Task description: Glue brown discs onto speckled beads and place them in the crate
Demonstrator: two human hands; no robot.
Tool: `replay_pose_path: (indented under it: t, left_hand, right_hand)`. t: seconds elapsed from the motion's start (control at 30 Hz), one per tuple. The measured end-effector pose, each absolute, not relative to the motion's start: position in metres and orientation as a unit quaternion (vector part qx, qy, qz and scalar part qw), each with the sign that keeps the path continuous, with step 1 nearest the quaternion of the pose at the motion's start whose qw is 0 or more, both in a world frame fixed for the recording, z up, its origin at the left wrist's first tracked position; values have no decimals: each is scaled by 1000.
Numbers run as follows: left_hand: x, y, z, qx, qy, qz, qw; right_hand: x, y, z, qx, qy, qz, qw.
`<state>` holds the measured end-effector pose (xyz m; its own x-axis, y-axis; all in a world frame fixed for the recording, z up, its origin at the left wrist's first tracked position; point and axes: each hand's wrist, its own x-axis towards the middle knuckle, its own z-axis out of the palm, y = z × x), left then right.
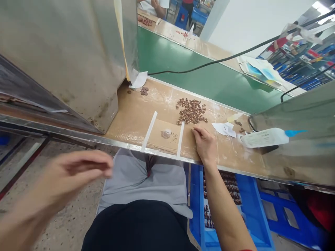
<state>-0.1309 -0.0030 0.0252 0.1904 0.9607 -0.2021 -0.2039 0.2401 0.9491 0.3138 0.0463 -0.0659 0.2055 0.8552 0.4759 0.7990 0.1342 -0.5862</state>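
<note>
My left hand is in the air left of my lap, in front of the table edge. It is smeared by motion; its fingers curve toward the thumb, and whether anything is between them does not show. My right hand rests on the brown-covered table with its fingers pinched together; what they hold, if anything, is hidden. Just beyond it lies a pile of small shiny brown pieces. To its left, a small clear round piece sits on a cardboard pad between two white tape strips, with brown specks beside it.
A squeeze bottle with a blue tip lies at the right near white paper scraps. Brown discs lie at the back left. Metal housings flank the table. Below is a blue crate with rows of brown pieces. A green belt runs behind.
</note>
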Motion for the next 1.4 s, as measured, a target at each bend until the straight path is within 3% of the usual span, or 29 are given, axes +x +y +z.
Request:
replay_pose_path:
  t: [0.13,0.33,0.53,0.67,1.4]
  left_hand:
    - [-59,-3,-21,227,289,459,809]
    - [-16,8,-44,135,196,445,863]
    - [-25,29,-46,182,217,450,847]
    - [-28,48,-52,221,254,479,811]
    - [-27,52,-59,238,239,516,788]
  right_hand:
    - [312,45,-62,-656,-632,24,412]
    - [311,46,-61,-656,-633,13,410]
    - [280,32,-45,-644,-576,47,501]
    - [247,25,-24,-598,-613,81,510]
    - [221,54,-12,-492,-801,-38,338]
